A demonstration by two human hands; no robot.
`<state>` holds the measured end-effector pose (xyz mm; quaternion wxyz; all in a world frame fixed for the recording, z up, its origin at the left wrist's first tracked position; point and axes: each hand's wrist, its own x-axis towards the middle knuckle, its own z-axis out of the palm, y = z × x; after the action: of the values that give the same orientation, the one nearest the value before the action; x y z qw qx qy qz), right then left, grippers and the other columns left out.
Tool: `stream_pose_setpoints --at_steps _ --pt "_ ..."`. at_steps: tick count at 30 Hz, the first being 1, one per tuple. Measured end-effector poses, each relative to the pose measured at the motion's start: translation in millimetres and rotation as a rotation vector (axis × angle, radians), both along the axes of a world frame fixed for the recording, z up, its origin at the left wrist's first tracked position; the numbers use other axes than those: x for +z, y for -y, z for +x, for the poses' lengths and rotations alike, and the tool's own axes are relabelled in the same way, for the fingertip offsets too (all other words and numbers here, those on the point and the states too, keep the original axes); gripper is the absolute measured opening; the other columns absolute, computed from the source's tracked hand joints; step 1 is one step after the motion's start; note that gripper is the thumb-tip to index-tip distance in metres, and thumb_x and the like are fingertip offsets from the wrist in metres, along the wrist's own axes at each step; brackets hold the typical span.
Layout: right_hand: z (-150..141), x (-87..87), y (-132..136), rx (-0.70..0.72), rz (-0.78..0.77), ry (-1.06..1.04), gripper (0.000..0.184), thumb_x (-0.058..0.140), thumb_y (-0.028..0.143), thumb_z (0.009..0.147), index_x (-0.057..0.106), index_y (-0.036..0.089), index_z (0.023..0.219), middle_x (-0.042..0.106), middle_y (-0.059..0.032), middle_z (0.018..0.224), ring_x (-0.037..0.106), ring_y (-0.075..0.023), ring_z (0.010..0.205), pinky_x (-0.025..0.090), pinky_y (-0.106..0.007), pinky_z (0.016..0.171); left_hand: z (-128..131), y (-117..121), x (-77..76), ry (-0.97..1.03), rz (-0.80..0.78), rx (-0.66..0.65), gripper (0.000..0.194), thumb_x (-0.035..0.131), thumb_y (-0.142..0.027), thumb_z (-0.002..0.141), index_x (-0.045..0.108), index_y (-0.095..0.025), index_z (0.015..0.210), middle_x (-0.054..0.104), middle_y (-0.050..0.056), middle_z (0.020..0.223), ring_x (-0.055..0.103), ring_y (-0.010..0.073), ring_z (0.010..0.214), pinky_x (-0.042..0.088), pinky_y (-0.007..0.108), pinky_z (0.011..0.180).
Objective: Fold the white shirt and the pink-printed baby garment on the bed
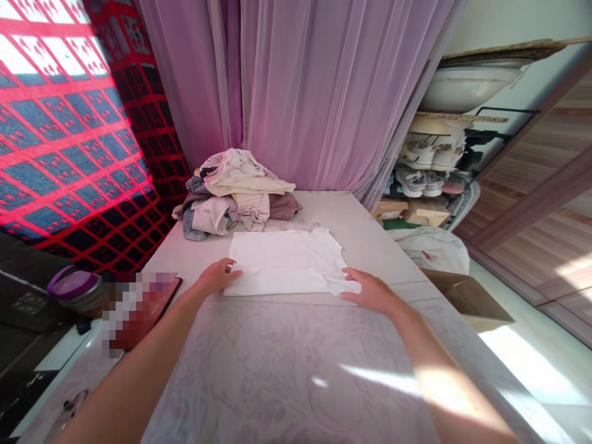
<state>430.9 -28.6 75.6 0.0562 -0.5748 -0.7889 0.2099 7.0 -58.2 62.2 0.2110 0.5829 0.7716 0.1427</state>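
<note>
White garment (277, 262) lies flattened into a rough rectangle on the counter (277, 351), between the two hands. Its 9 o'clock edge is fairly straight; its 3 o'clock end is uneven and crumpled, so that end calls for the most care. The left hand (216, 276) is at the cloth's 8-to-9 o'clock corner, thumb over the top and forefinger curled; whether its grip pinches the fabric, I cannot tell. The right hand (374, 292) touches the rumpled part at 4 o'clock, thumb and fingers parted with cloth showing between them; a firm hold cannot be made out there either.

To do this well, I would anchor the straight side lightly with the left hand and draw the crumpled end gently toward 3 o'clock, easing out wrinkles before pressing any crease. Even, mild tension should suit thin, soft-looking fabric; a hard tug could skew the near edge.

At 11 o'clock, just beyond the cloth, sits a heap of clothes (240, 176); a sweep that way could catch it. The bare counter toward 6 o'clock offers safer working room. Past the heap, a purple curtain (314, 92) hangs at 12 o'clock.
</note>
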Motion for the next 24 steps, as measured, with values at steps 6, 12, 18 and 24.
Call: stream_pose_setpoints --at_steps 6,12,18,24 --pt "21.4 -26.6 13.4 0.067 0.184 -0.034 0.07 0.052 0.013 0.067 0.049 0.022 0.136 0.054 -0.0082 0.137 0.048 -0.024 0.126 0.034 -0.04 0.108 15.1 8.9 -4.3 -0.089 0.028 0.072 0.048 0.048 -0.038 0.083 0.051 -0.021 0.128 0.067 0.004 0.096 0.062 0.0196 0.088 0.043 0.027 0.071" --pt "34.2 -32.9 7.8 0.1 0.11 -0.169 0.073 0.049 0.01 0.064 0.051 0.022 0.136 0.054 -0.007 0.138 0.051 -0.0224 0.125 0.039 -0.037 0.104 23.0 17.0 -4.0 -0.162 0.064 0.089 0.048 0.045 -0.04 0.088 0.047 -0.024 0.133 0.066 0.004 0.097 0.062 0.0193 0.086 0.042 0.026 0.067" --pt "20.4 -36.4 -7.7 -0.217 0.152 -0.238 0.034 0.047 0.031 0.084 0.066 0.025 0.112 0.073 -0.0016 0.091 0.065 -0.0181 0.08 0.049 -0.028 0.072 23.3 18.1 -8.9 -0.09 0.217 0.17 0.045 0.042 -0.034 0.09 0.048 -0.028 0.135 0.065 0.0 0.093 0.061 0.0147 0.075 0.044 0.024 0.07" --pt "3.4 -41.8 -8.7 -0.487 0.255 -0.202 0.039 0.05 0.025 0.081 0.062 0.022 0.118 0.071 -0.0037 0.098 0.064 -0.0162 0.078 0.046 -0.027 0.075 27.2 18.9 -11.6 -0.098 0.196 0.202 0.049 0.046 -0.034 0.089 0.047 -0.024 0.137 0.067 0.005 0.105 0.064 0.0179 0.083 0.046 0.027 0.075"
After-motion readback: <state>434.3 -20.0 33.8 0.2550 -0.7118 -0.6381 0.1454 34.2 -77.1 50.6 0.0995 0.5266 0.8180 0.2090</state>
